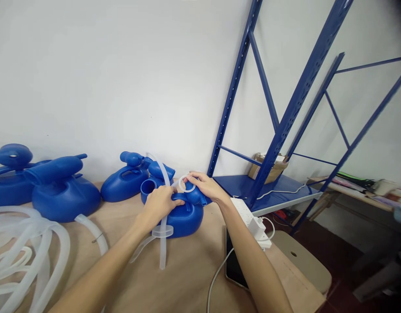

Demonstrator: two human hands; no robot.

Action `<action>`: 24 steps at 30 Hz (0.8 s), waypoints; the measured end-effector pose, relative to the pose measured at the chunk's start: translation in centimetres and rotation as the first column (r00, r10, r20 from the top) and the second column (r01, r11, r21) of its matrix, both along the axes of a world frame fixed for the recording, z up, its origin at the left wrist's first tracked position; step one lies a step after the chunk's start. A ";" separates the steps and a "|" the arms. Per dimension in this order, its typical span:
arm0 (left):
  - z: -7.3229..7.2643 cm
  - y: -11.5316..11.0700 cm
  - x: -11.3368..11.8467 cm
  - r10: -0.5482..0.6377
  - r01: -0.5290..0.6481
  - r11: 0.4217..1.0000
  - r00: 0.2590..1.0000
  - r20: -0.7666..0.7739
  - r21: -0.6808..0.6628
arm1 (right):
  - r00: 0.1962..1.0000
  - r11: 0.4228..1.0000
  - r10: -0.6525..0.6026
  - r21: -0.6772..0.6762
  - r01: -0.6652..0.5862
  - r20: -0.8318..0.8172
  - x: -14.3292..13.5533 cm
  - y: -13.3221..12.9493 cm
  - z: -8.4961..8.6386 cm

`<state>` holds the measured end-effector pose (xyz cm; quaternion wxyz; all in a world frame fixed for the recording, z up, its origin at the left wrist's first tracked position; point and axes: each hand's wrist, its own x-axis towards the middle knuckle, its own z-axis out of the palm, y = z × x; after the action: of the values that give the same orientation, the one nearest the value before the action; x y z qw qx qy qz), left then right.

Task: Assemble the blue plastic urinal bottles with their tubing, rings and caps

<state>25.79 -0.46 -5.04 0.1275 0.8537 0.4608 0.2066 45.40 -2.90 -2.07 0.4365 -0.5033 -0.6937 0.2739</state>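
A blue plastic bottle [184, 219] with a wide round opening stands on the brown table [187, 274]. My left hand [161, 202] is closed at its top, fingers bent around a translucent tube [163, 252] that hangs down the bottle's front. A translucent ring-shaped piece [162, 231] surrounds the tube lower down. My right hand [203, 184] has thumb and fingers pinched on a clear ring [186, 183] above the bottle's blue cap [195, 194]. The ends of the fingers are partly hidden.
More blue bottles [65, 198] stand along the wall at left. Coiled translucent tubes [40, 252] lie at lower left. A white power strip [249, 219], a cable and a dark tablet [235, 261] lie right of the bottle. Blue shelving [275, 130] rises behind, and a stool [300, 256] is at right.
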 end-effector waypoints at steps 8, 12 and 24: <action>1.6 1.7 -1.8 -0.072 0.038 0.987 0.973 0.218 0.159 | 0.998 0.992 -0.031 0.117 0.038 -0.063 0.2 0.3 0.1; 3.5 2.0 -3.6 -0.120 0.005 0.951 0.927 0.354 0.309 | 1.000 0.994 -0.018 0.107 0.018 -0.004 -0.3 -0.5 0.9; 10.6 -2.9 -10.9 -0.239 -0.434 0.744 0.538 0.808 0.508 | 0.949 0.948 -0.168 0.307 0.082 0.266 -6.6 -4.3 2.2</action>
<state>14.90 -3.37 5.53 0.0085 0.6039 0.2882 0.7431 38.78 -7.19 0.13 0.4165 -0.5112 -0.7491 0.0638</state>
